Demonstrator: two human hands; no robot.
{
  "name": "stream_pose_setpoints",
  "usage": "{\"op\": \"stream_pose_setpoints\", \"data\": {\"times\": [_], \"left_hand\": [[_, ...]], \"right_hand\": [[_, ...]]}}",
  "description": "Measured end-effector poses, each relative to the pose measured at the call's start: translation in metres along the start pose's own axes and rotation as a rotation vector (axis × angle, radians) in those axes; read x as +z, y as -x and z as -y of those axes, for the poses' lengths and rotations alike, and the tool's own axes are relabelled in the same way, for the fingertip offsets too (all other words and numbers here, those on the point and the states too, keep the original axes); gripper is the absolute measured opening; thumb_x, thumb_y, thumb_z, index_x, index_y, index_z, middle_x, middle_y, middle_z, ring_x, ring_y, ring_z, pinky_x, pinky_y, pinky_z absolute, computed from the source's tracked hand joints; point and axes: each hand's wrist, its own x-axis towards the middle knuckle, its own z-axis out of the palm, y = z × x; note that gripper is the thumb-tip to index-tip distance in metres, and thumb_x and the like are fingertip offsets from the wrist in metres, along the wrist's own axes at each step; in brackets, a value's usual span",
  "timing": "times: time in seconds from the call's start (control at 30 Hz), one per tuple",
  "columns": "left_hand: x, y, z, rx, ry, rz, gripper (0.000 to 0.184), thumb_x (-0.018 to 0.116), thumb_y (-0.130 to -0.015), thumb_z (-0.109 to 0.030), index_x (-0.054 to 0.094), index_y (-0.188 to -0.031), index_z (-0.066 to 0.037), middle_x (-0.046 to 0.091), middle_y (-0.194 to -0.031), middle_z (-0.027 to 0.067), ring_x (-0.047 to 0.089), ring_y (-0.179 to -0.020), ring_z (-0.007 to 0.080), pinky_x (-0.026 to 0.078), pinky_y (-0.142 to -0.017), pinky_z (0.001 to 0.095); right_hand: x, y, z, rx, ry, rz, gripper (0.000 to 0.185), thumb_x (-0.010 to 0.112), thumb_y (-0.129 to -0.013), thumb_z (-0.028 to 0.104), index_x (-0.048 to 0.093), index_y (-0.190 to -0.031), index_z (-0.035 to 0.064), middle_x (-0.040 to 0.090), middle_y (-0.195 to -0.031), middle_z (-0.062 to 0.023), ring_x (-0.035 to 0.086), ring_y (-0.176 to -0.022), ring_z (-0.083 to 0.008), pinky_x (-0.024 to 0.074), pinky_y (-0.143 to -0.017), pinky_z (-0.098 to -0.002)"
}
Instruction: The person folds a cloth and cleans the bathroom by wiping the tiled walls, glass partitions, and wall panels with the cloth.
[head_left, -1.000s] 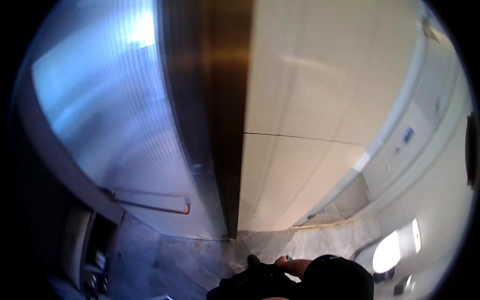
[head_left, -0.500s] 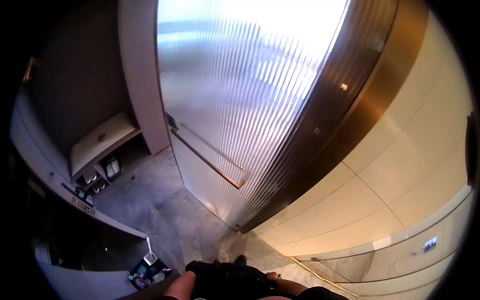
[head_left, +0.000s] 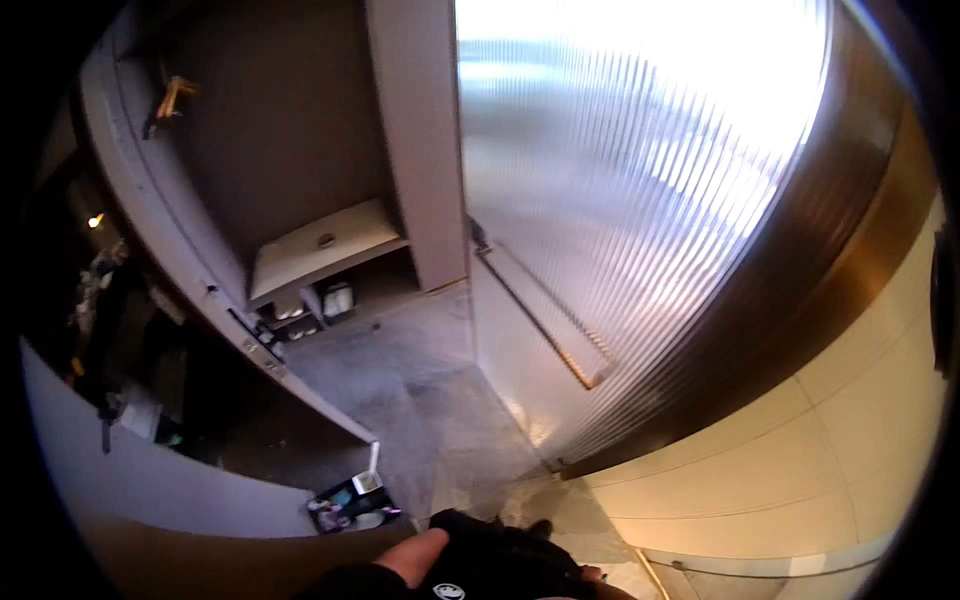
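Observation:
At the bottom edge, my left forearm (head_left: 412, 560) reaches forward beside dark clothing (head_left: 510, 560) with a small white logo on the chest. My left hand itself is hidden behind that black cloth. Only a small part of my right hand (head_left: 593, 573) shows at the right side of the clothing, with a bit of green near it. Its fingers are mostly covered, so whether it holds anything cannot be made out. Nearest to the left arm is a black caddy (head_left: 322, 518) with mixed items and a white container (head_left: 367, 483) from which a white handle (head_left: 375, 458) sticks up.
A ribbed glass door (head_left: 600, 200) with a long bar handle (head_left: 540, 320) stands ahead. Left of it are a shelf bench (head_left: 330, 240) with slippers beneath, and hangers (head_left: 175, 98). A dark door edge (head_left: 320, 410) is at left. A cream wall (head_left: 740, 480) curves along the right.
My view has turned left, so the glass door, bench and caddy sit further right in the picture. More of the dark opening and the hangers at left shows.

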Motion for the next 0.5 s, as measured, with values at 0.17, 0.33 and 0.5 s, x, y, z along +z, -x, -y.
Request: {"op": "stream_pose_setpoints", "data": {"times": [0.17, 0.33, 0.5], "left_hand": [[0.034, -0.067, 0.045, 0.04, -0.156, 0.044, 0.084, 0.046, -0.068, -0.08, 0.067, -0.114, -0.013, 0.063, -0.119, 0.0135, 0.06, -0.11, 0.0285, 0.046, -0.093, 0.0377], [-0.023, 0.038, -0.017, -0.008, -0.089, -0.08, 0.076, 0.048, -0.071, -0.075, 0.069, -0.108, -0.011, 0.066, -0.111, 0.0155, 0.063, -0.105, 0.0284, 0.049, -0.088, 0.0376], [0.028, -0.044, 0.036, 0.132, -0.125, -0.058, 0.084, 0.048, -0.067, -0.08, 0.069, -0.109, -0.011, 0.065, -0.111, 0.0176, 0.062, -0.107, 0.0298, 0.049, -0.089, 0.0362]], "right_hand": [[0.023, -0.035, -0.003, 0.022, 0.069, 0.05, 0.029, 0.049, -0.089, 0.037, 0.068, -0.106, 0.0224, 0.069, -0.102, -0.0008, 0.066, -0.097, -0.0189, 0.0524, -0.077, -0.0385], [0.038, -0.062, 0.001, 0.029, 0.115, 0.102, 0.029, 0.048, -0.091, 0.037, 0.069, -0.102, 0.0209, 0.069, -0.102, -0.0006, 0.066, -0.099, -0.0188, 0.052, -0.077, -0.0374], [0.062, -0.076, -0.016, -0.017, 0.079, 0.01, 0.027, 0.049, -0.09, 0.036, 0.07, -0.1, 0.021, 0.07, -0.095, 0.0002, 0.067, -0.093, -0.0192, 0.0525, -0.073, -0.0372]]}}
